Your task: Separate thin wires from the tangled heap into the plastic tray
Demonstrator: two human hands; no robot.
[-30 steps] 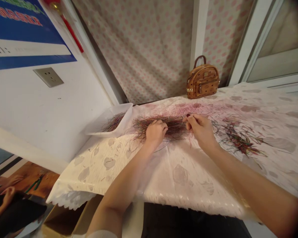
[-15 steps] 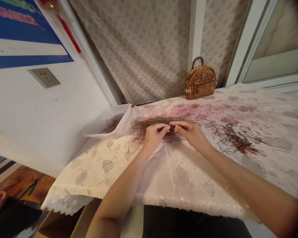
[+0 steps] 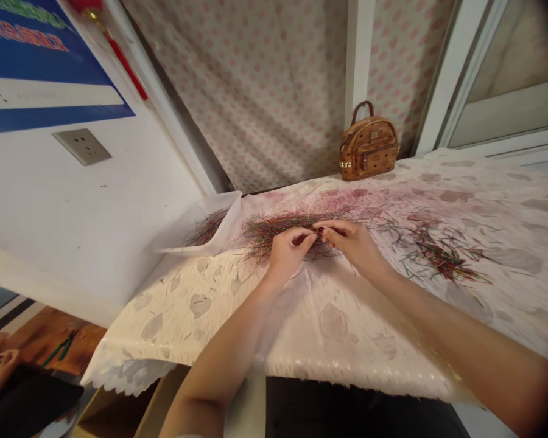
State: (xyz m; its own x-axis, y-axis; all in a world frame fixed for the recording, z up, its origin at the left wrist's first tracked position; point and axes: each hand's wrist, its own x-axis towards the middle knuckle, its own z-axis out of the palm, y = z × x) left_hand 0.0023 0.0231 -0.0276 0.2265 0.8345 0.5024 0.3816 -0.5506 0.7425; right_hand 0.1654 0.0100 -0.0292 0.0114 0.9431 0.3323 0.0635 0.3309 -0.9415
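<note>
A heap of thin, multicoloured wires (image 3: 274, 228) lies across the middle of the cloth-covered table. Over its near right side, my left hand (image 3: 290, 252) and my right hand (image 3: 349, 240) meet fingertip to fingertip. Thumb and forefinger of each are pinched together, seemingly on a thin wire between them, though the strand is too fine to make out clearly. Dark red nails show on the right hand. To the right lies a looser pile of short wire pieces (image 3: 445, 255).
A white plastic tray (image 3: 231, 225) holding more wires stands left of the heap, against the wall. At the back is a small brown backpack (image 3: 369, 152). Lower left, another person's hand (image 3: 7, 362) is near green-handled pliers (image 3: 61, 348) on a wooden surface (image 3: 41, 331).
My hands have shifted very slightly right and drawn closer together, still pinched. The other person's hand at lower left has moved a little.
</note>
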